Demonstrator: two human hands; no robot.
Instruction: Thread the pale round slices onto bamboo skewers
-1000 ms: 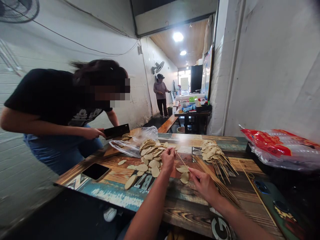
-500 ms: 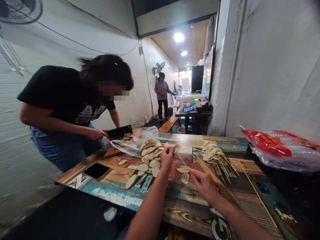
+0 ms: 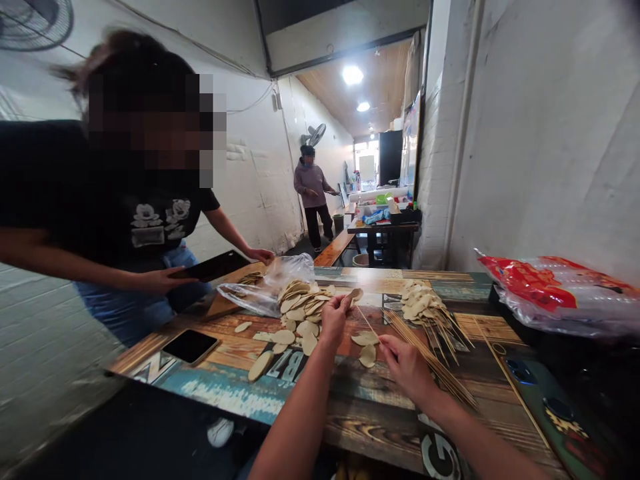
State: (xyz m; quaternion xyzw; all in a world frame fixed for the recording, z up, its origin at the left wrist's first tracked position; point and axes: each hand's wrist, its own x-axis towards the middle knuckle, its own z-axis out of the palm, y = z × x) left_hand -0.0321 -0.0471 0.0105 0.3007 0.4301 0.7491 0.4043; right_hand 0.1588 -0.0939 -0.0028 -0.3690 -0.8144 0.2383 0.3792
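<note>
My left hand is closed, pinching a pale oval slice just above the table. My right hand is closed on a thin bamboo skewer whose tip points up at that slice. A heap of the same pale slices lies just left of my left hand, and two loose slices rest between my hands. A bundle of bare skewers lies right of my right hand.
Finished skewers with slices are piled at the back right. A person across the table holds a cleaver over a cutting board beside a plastic bag. A phone lies left; a red bag right.
My left hand has picked a slice from the heap and brought it to the skewer tip. The person opposite has straightened up and lifted the cleaver flat.
</note>
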